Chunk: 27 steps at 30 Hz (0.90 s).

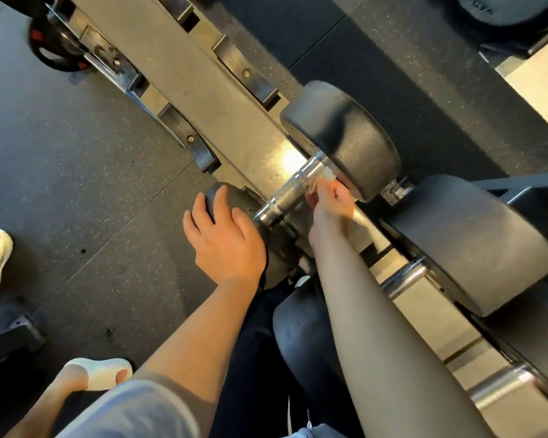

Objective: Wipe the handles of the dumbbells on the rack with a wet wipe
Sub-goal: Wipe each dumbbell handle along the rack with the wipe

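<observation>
A black dumbbell lies across the rack (203, 90), with a knurled chrome handle (285, 192) between a far head (342, 134) and a near head (276, 248). My left hand (225, 238) rests spread on top of the near head, fingers straight. My right hand (329, 203) pinches a small white wet wipe (321, 180) against the far end of the handle, beside the far head. The wipe is mostly hidden by my fingers.
More black dumbbells (469, 245) with chrome handles (402, 279) lie on the rack to the right. Empty cradles (200, 150) line the rack at the upper left. Dark rubber floor (76, 169) is on the left, with feet in white slides (98, 373).
</observation>
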Tool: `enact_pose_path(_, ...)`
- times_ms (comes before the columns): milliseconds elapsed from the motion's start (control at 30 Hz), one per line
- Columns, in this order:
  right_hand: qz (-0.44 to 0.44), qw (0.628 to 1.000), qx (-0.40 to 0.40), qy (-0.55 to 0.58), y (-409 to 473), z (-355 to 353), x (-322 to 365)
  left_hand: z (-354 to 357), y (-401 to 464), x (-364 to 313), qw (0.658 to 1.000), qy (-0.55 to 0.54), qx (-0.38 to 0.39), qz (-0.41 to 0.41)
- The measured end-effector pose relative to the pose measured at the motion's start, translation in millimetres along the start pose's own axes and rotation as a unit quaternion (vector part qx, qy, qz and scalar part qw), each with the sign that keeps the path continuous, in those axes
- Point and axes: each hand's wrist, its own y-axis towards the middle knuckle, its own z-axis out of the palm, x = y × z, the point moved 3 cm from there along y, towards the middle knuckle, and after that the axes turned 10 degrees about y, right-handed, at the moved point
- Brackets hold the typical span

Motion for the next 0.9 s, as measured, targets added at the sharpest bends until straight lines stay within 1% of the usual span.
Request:
enact_pose_path(33,0.075,0.991,-0.003,0.113,1.1,10.3,-2.0,-0.2,0.6,0.0,1.000,0.002,-0.001,-0.001)
enact_pose_path(67,0.121,0.973,0.001,0.197,1.2,18.9,-4.5,0.4,0.4,0.2,1.000,0.003,0.000,-0.001)
enact_pose_path(100,0.145,0.960,0.008,0.241,0.4,25.4,-6.5,1.1,0.2,0.0,1.000,0.004,0.002,0.000)
enact_pose_path(133,0.156,0.958,0.016,0.241,-1.8,28.7,-6.4,1.6,-0.1,0.0,1.000,0.005,0.002,0.000)
enact_pose_path(167,0.156,0.965,0.020,0.210,-2.4,27.2,-7.0,1.4,-0.6,0.1,1.000,0.006,0.000,0.000)
enact_pose_path(233,0.131,0.985,0.027,0.106,-3.0,18.5,-7.0,0.9,0.4,0.3,1.000,0.007,-0.001,0.003)
enact_pose_path(300,0.106,0.994,0.034,0.002,-7.5,9.0,-12.0,1.5,1.6,1.1,1.000,0.008,0.000,0.000)
enact_pose_path(367,0.110,0.989,0.060,-0.082,-14.3,-1.0,-27.4,1.1,0.4,1.1,1.000,0.008,0.002,0.002)
enact_pose_path(433,0.086,0.974,0.107,-0.179,-21.0,-6.4,-40.5,0.2,-0.5,0.5,1.000,0.004,0.007,0.005)
enact_pose_path(500,0.020,0.940,0.170,-0.294,-27.2,-5.9,-40.4,-0.2,0.8,-0.3,1.000,0.002,0.006,0.008)
enact_pose_path(600,-0.064,0.865,0.242,-0.435,-34.8,-1.9,-29.1,-0.6,1.5,-0.1,1.000,0.009,0.009,0.007)
enact_pose_path(700,-0.117,0.793,0.275,-0.531,-39.2,6.7,-15.3,-1.1,0.8,0.2,1.000,0.002,0.017,0.010)
enact_pose_path(767,-0.160,0.737,0.284,-0.592,-40.5,11.7,-12.4,-2.1,0.8,-0.3,1.000,-0.002,0.020,0.012)
enact_pose_path(800,-0.182,0.716,0.284,-0.611,-42.1,13.2,-12.5,-2.8,1.2,-0.2,1.000,-0.006,0.024,0.013)
enact_pose_path(900,-0.234,0.693,0.287,-0.618,-44.8,14.9,-10.4,-4.1,2.8,1.4,0.998,-0.024,0.059,0.016)
